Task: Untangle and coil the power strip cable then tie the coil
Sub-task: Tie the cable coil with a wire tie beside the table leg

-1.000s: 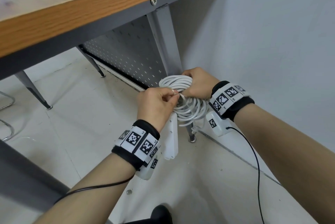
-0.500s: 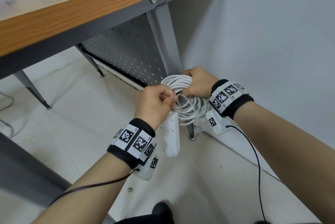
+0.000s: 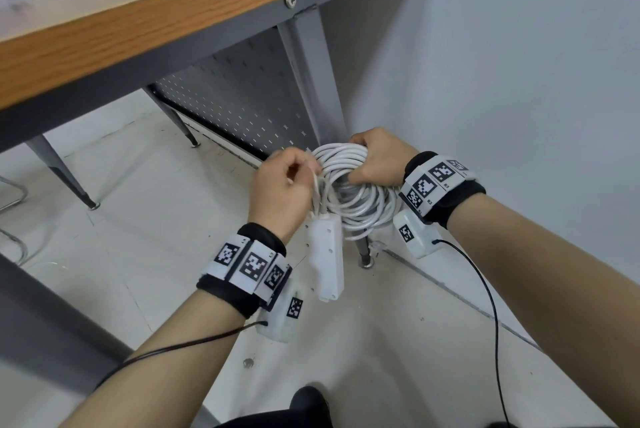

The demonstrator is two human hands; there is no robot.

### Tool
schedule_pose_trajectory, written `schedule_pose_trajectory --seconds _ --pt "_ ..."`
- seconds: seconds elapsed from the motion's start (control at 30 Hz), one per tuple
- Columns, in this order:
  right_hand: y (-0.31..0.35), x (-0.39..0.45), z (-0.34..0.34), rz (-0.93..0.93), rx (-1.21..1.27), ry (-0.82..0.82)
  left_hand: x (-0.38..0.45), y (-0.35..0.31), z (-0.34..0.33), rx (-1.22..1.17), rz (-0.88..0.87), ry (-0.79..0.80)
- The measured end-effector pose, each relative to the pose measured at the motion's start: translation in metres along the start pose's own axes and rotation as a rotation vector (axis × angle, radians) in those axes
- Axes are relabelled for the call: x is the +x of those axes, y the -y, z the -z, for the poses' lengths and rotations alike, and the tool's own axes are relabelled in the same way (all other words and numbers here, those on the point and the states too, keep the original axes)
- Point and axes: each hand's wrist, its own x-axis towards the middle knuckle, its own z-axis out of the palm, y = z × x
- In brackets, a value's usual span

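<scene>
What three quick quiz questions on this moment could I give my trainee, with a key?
1. True or false: the white cable coil lies on the floor.
2. Which hand grips the coil: A left, B right?
3. Fill in: the power strip hangs below the ____ .

Key:
1. False; both hands hold it up in the air.
2. B; the right hand wraps its far side, while the left hand pinches a thin white tie at its near side.
3. coil.

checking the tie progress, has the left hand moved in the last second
Yes, slightly. The left hand has shifted up and left, away from the table leg, pinching a thin tie at the cable coil.
</scene>
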Motion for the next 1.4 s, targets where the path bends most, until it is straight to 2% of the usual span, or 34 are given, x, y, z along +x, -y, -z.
schedule_pose_trajectory --seconds 0.1,0.17,0.23,0.33,0.47,0.53,0.6,0.7,0.83,0.97,1.03,1.13,1.4 --pt "0.000 0.001 0.000 0.008 -0.016 0.006 0.002 0.000 0.007 -0.305 0.180 0.023" --pt "0.000 0.002 0.000 0.016 -0.027 0.003 0.000 -0.002 0.010 -0.414 0.250 0.053" --pt "0.000 0.004 0.000 0.024 -0.043 0.001 0.000 -0.004 0.009 -0.455 0.316 0.095" --pt "0.003 0.007 0.000 0.044 -0.059 0.010 0.007 -0.005 0.006 -0.356 0.387 0.139" --pt "0.006 0.010 0.001 0.057 -0.071 0.015 0.015 0.002 0.003 -0.244 0.335 0.086" --pt "0.005 0.010 0.002 0.061 -0.071 0.024 0.017 0.008 0.003 -0.169 0.246 0.037" --pt "0.003 0.010 0.002 0.065 -0.067 0.022 0.018 0.012 0.003 -0.117 0.166 0.100" --pt "0.003 0.010 0.002 0.080 -0.059 0.017 0.019 0.014 -0.001 -0.068 0.149 0.261" --pt "0.006 0.010 0.003 0.085 -0.065 0.033 0.028 0.015 -0.003 0.001 0.114 0.260" --pt "0.010 0.007 0.002 0.096 -0.080 0.039 0.039 0.016 0.000 0.263 0.064 0.338" --pt "0.011 0.005 0.002 0.106 -0.097 0.049 0.040 0.018 -0.001 0.357 0.027 0.318" --pt "0.012 0.001 0.003 0.107 -0.096 0.067 0.037 0.017 -0.002 0.355 -0.012 0.286" --pt "0.004 -0.006 0.006 0.111 -0.124 0.117 0.028 0.015 -0.015 0.308 0.049 0.303"
